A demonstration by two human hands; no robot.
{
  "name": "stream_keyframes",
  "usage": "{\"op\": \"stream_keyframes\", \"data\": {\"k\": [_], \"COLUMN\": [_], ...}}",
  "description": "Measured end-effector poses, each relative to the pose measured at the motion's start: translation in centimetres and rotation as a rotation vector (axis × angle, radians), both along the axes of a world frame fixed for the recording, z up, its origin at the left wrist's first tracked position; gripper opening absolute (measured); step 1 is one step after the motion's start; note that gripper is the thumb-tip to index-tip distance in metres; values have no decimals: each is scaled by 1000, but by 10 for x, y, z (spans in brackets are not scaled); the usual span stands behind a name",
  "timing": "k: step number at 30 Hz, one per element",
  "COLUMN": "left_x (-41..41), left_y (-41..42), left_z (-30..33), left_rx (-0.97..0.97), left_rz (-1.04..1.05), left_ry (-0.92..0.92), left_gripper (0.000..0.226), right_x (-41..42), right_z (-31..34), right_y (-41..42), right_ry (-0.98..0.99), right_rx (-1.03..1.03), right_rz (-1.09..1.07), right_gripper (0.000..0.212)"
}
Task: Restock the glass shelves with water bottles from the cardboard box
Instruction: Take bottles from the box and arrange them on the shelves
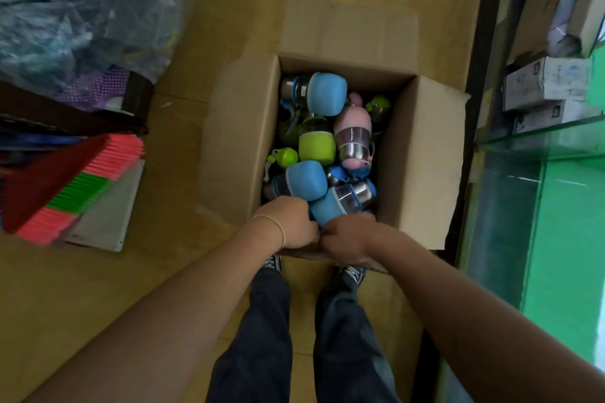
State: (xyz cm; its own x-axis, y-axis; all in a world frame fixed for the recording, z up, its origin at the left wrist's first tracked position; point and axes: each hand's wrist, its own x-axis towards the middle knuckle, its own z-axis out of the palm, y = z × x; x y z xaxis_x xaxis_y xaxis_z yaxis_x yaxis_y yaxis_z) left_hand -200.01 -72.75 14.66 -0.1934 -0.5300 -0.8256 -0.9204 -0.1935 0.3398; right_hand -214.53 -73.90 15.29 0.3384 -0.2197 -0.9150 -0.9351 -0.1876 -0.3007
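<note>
Head view: box [422,154] sits open on the floor at the person's feet, flaps out, still packed with bottles lying jumbled: blue, green [317,148] and pink [353,134] ones. Looks near full, so I'd judge the restock is at an early stage, or at least most of it is left.

Glass shelf [537,141] is at the right edge, well apart from the hands. The visible stretch of glass carries no bottles; white cartons [546,82] sit behind it. Rest of the shelving is out of frame, so can't say how much is stocked.

Grip: both hands are down at the near end of the box, knuckles nearly touching each other. Left hand [288,222] has fingers curled down beside the nearest blue bottle [340,203]; the fingertips are hidden, so I can't tell if it pinches anything. Right hand [347,235] is curled at that bottle's near end, apparently closing on it, but the contact is hidden too. Neither hand is spread. Bottle is not lifted; it lies on the pile, tilted.

Motion blur on the left-side clutter: broom [65,183], plastic bags [82,10].
</note>
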Motion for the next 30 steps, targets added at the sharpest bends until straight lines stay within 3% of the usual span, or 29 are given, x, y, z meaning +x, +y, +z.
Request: {"op": "stream_keyframes", "data": {"k": [5,9,15,18,20,23,27,30], "left_x": [7,5,5,4,4,2,-6,-13], "left_y": [18,27,38,36,32,20,-5,-25], "left_z": [-21,-32,-43,-45,-45,-46,-47,-52], "left_rx": [-99,-26,32,4,-30,-85,-188,-246], "left_rz": [166,156,185,194,205,262,342,394], "left_ry": [-28,-31,22,29,36,62,87,106], "left_gripper": [19,13,41,33,20,21,31,30], "right_x": [1,3,6,7,5,-4,-17,-16], "right_z": [-33,-46,-48,-43,-45,-55,-67,-80], "right_y": [43,63,69,62,53,33,-9,-40], "right_ry": [55,64,6,-2,-32,-33,12,25], "right_rx": [-44,-43,-11,-19,-22,-62,-361,-467], "right_rz": [12,-91,-250,-268,-299,-561,-899,-1104], "right_gripper": [43,43,54,44,24,16,28,31]}}
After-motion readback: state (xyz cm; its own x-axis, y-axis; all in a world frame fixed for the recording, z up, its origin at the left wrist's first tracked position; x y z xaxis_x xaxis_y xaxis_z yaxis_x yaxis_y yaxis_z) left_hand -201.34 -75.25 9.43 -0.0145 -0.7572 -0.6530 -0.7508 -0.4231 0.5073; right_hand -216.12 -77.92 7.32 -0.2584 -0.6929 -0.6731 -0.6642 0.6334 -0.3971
